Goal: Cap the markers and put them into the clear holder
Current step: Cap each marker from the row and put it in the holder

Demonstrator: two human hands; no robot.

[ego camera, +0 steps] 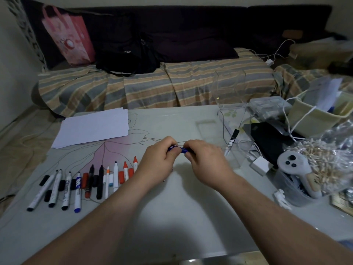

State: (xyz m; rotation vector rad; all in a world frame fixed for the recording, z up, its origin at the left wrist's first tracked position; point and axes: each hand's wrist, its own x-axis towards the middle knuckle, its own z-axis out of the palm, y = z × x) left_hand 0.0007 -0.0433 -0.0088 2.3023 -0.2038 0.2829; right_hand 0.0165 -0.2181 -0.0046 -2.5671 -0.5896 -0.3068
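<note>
Both hands meet over the middle of the table on a blue marker. My left hand grips one end of it and my right hand grips the other; whether a cap is between the fingers is hidden. A row of several uncapped markers lies at the left front, with loose black, orange and white caps among them. The clear holder stands to the right of my hands, with one black-capped marker leaning inside it.
A stack of white paper lies at the table's back left. The right side is crowded: a black device, a white charger, a game controller in a tub, a bag of small sticks, a cream basket. A striped couch runs behind.
</note>
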